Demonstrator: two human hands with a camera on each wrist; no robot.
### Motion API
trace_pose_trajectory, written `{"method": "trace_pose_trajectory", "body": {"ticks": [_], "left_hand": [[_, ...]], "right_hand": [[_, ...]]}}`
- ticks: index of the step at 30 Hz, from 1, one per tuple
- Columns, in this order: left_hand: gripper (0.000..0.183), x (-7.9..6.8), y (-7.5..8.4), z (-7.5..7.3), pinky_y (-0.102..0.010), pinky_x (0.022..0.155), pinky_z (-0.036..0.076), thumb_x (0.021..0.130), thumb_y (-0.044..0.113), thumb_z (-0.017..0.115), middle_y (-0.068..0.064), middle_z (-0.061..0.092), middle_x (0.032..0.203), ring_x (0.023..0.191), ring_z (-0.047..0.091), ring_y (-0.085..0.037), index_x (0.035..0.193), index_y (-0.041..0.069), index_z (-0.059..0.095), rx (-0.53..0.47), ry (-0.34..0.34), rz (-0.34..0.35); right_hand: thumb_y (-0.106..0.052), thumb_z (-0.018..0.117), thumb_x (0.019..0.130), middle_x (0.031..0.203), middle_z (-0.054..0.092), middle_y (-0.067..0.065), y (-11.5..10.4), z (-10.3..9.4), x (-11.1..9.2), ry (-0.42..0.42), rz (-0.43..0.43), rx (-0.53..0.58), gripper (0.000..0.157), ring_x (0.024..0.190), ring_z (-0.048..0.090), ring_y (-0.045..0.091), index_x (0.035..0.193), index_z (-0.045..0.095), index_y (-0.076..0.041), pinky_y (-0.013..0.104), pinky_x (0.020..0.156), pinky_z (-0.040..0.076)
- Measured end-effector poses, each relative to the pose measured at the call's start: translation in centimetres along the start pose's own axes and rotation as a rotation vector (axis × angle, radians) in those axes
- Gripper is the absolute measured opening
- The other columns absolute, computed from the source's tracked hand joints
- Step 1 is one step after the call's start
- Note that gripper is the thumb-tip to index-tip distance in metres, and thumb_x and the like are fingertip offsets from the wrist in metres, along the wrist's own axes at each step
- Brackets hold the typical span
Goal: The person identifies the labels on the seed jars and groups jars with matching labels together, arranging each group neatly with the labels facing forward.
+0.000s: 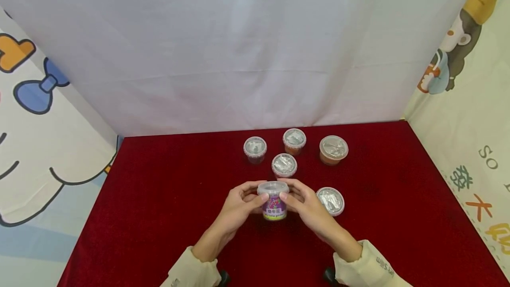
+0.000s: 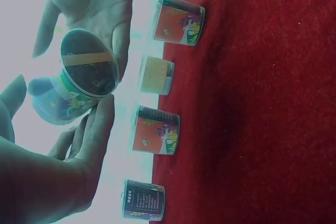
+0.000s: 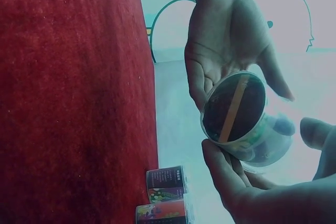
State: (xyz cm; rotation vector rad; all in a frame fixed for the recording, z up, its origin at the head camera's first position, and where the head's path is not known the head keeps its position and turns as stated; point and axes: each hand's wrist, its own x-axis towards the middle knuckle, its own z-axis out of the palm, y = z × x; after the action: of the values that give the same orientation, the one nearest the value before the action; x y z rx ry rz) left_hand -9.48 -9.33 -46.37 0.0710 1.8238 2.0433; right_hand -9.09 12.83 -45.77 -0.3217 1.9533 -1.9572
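Between both hands is a small clear plastic cup with a purple and yellow label and a pale translucent rim at its top. My left hand grips it from the left, and my right hand from the right. Both thumbs lie on the cup's near side, close under the rim. Seen from below in the left wrist view, the cup's base is dark, with a tan strip across it. It is raised above the red cloth. The far fingers are partly hidden behind the cup.
Several foil-topped cups stand on the red cloth: a left one, a back one, a middle one, a larger one at right and a near one beside my right hand. A white curtain hangs behind.
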Motion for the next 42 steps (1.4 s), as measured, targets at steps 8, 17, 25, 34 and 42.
{"method": "trace_pose_trajectory", "body": {"ticks": [8, 17, 25, 34, 42], "left_hand": [[0.054, 0.0, 0.4, -1.0, -0.032, 0.087, 0.062, 0.102, 0.018, 0.072, -0.017, 0.070, 0.122, 0.099, 0.071, -0.015, 0.145, -0.009, 0.054, 0.014, -0.016, 0.016], [0.057, -0.2, 1.2, -3.2, -0.034, 0.091, 0.061, 0.103, 0.020, 0.070, -0.020, 0.067, 0.126, 0.103, 0.070, -0.017, 0.147, -0.010, 0.050, 0.063, -0.043, 0.035], [0.056, -0.4, 1.5, -4.9, -0.034, 0.093, 0.061, 0.104, 0.017, 0.068, -0.022, 0.064, 0.130, 0.106, 0.070, -0.017, 0.147, -0.011, 0.049, 0.077, -0.021, 0.021], [0.052, -0.7, 1.7, -6.8, -0.035, 0.090, 0.062, 0.103, 0.012, 0.068, -0.022, 0.063, 0.132, 0.107, 0.070, -0.018, 0.147, -0.010, 0.050, 0.093, 0.015, 0.013], [0.051, -0.9, 1.8, -7.2, -0.035, 0.090, 0.062, 0.104, 0.013, 0.067, -0.021, 0.062, 0.131, 0.105, 0.069, -0.020, 0.147, -0.008, 0.050, 0.091, 0.043, -0.025]], "right_hand": [[-0.017, 0.055, 0.111, 0.144, 0.055, 0.032, -0.3, 0.3, 0.8, -0.036, -0.010, 0.001, 0.054, 0.130, 0.061, 0.036, 0.154, 0.040, 0.012, 0.032, 0.101, 0.056], [-0.020, 0.056, 0.111, 0.144, 0.055, 0.030, -0.6, 1.2, 2.4, -0.089, -0.016, -0.035, 0.056, 0.133, 0.060, 0.038, 0.156, 0.040, 0.010, 0.037, 0.104, 0.056], [-0.017, 0.057, 0.111, 0.141, 0.057, 0.029, -0.7, 2.4, 3.9, -0.110, -0.009, -0.024, 0.053, 0.130, 0.061, 0.035, 0.154, 0.042, 0.010, 0.040, 0.104, 0.056], [-0.016, 0.058, 0.110, 0.142, 0.058, 0.026, -0.7, 3.6, 5.3, -0.139, -0.016, -0.034, 0.048, 0.133, 0.060, 0.037, 0.152, 0.048, 0.004, 0.042, 0.106, 0.055], [-0.019, 0.057, 0.111, 0.143, 0.058, 0.025, -0.8, 3.9, 5.9, -0.162, 0.006, -0.014, 0.048, 0.132, 0.061, 0.035, 0.152, 0.048, 0.004, 0.043, 0.106, 0.055]]}}
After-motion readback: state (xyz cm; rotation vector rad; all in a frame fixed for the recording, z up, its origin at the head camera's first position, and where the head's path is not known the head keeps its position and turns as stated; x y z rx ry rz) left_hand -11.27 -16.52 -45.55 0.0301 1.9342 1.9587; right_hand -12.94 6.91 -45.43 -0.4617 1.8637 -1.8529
